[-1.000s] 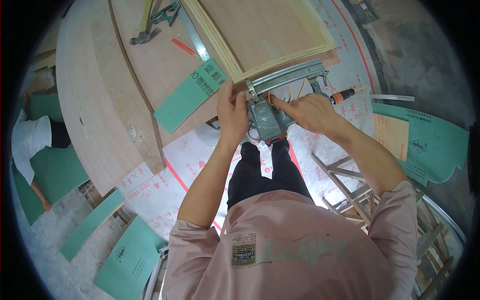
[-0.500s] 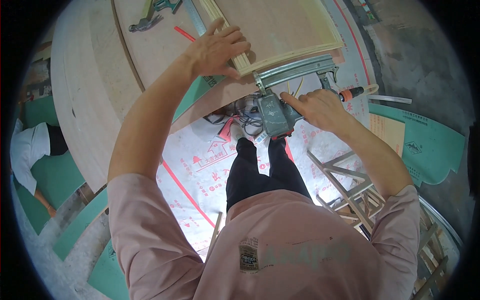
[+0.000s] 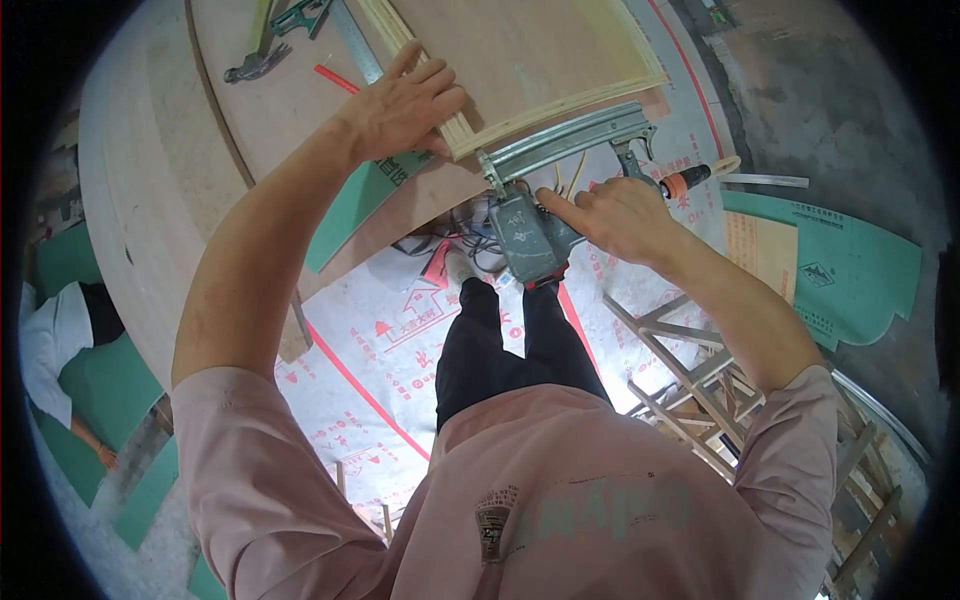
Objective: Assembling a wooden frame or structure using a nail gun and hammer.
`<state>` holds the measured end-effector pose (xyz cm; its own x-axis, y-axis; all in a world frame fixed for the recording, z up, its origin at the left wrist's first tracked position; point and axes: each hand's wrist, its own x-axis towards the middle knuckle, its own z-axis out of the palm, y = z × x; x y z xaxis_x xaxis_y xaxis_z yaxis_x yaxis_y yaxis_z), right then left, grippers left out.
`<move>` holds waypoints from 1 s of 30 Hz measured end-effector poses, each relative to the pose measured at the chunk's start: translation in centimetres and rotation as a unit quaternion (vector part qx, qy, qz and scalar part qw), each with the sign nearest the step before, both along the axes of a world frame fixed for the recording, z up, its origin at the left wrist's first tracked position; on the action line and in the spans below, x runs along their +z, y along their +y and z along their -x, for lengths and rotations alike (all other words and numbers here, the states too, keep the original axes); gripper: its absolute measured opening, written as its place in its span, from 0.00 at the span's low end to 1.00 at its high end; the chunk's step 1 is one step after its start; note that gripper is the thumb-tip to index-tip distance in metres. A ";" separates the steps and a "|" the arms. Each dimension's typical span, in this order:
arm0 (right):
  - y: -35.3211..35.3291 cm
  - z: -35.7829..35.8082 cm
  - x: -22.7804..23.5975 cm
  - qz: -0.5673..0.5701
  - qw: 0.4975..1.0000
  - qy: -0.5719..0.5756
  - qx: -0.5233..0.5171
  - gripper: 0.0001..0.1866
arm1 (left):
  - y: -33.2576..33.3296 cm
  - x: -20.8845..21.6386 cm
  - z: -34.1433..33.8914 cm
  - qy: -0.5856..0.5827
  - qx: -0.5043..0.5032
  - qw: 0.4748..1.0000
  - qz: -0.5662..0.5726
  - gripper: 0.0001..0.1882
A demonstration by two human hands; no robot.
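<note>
The left hand had moved since a second earlier, leaving the nail gun's front end for the wooden frame; the nail gun stayed in the right hand. Seen from the middle of the view, the frame lay at 12 o'clock, running past the upper edge. The left hand was at 11 o'clock, fingers spread across the frame's left strip near the close corner; whether it squeezed the wood could not be told. The right hand, at 1 o'clock, was wrapped around the nail gun's handle. The gun's long metal rail ran along the frame's near side; whether they touched was unclear. A red pencil lay at 11 o'clock, with a hammer beyond it. A co-worker was at 9 o'clock.
</note>
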<state>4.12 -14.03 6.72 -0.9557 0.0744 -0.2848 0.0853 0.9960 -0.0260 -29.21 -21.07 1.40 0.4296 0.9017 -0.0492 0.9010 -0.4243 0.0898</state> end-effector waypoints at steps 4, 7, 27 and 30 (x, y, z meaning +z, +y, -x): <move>0.1 0.0 0.3 0.024 1.000 0.003 0.003 0.30 | 0.0 0.1 0.2 0.005 -0.011 1.000 -0.020 0.34; 0.4 0.0 0.4 0.025 1.000 0.003 0.009 0.32 | -0.3 0.1 0.3 -0.002 -0.018 0.999 -0.044 0.34; 0.7 -0.5 -0.7 0.039 0.998 0.044 0.018 0.35 | -0.9 0.0 -0.9 -0.033 0.034 0.999 -0.022 0.38; 0.8 -0.5 -0.7 0.050 0.997 0.050 0.016 0.34 | -0.6 0.0 -1.1 -0.040 0.037 0.998 -0.023 0.38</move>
<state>4.63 -13.23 6.03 -0.9811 0.0194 -0.1924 0.0454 0.9902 -0.1318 -28.09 -21.72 1.35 0.3625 0.9317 0.0238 0.9209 -0.3620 0.1445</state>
